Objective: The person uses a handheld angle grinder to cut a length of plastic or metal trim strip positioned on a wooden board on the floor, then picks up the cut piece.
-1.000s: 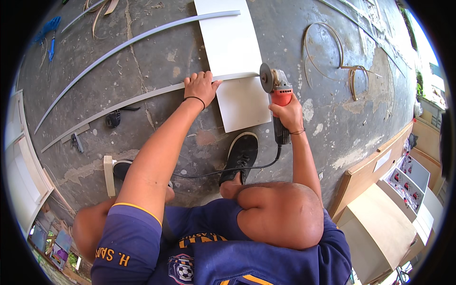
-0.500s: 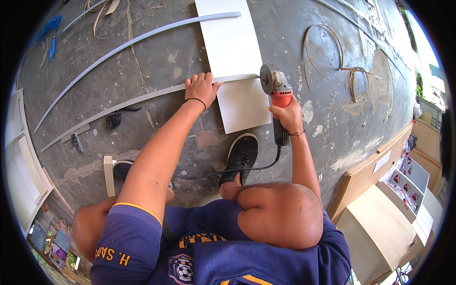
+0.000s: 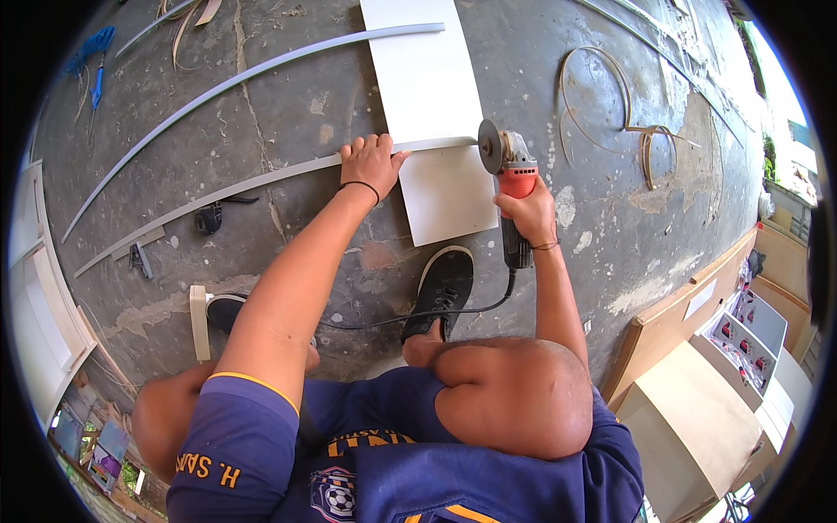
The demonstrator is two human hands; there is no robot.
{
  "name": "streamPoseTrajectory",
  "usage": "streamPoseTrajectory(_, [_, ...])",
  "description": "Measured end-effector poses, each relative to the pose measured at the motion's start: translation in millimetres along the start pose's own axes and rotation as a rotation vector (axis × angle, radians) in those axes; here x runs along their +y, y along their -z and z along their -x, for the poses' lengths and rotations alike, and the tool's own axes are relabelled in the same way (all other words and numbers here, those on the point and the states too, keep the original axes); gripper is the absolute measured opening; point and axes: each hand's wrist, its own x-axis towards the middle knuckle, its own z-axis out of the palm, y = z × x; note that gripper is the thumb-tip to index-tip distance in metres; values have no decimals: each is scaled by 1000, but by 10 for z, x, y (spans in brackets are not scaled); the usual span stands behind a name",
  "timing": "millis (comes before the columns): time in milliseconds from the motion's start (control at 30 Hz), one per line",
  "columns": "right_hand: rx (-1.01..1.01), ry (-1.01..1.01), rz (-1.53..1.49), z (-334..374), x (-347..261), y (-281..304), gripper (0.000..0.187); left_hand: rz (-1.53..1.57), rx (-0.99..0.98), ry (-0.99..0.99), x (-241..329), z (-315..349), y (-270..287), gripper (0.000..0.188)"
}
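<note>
My left hand [image 3: 370,166] grips a long, narrow, pale grey strip [image 3: 261,179], fingers over its far side and thumb along it. The strip's right end crosses a white board [image 3: 427,87] on the floor. My right hand [image 3: 532,213] is closed around the body of a red and black angle grinder [image 3: 518,180]. Its round cutting disc [image 3: 491,146] stands upright at the strip's right end; whether they touch, I cannot tell. A black cord runs from the grinder past my shoe [image 3: 443,292].
A second long strip [image 3: 235,81] lies farther off, its end on the board. Left of my arm are a black tape measure [image 3: 208,218] and a small dark clamp-like tool [image 3: 140,261]. Coiled thin bands [image 3: 647,144] lie at right, beyond wooden panels [image 3: 680,314] and a parts box [image 3: 741,344].
Almost nothing differs; the view has shifted very slightly. Both hands, the strip and the grinder keep their places.
</note>
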Motion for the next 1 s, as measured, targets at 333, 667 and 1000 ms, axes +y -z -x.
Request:
streamPoseTrajectory(333, [-6, -12, 8, 11, -44, 11, 43, -7, 33, -5, 0, 9, -27, 35])
streamPoseTrajectory(667, [2, 5, 11, 2, -23, 7, 43, -12, 13, 7, 24, 15, -2, 35])
streamPoseTrajectory(1000, [17, 13, 61, 10, -57, 11, 45, -28, 48, 0, 3, 19, -47, 35])
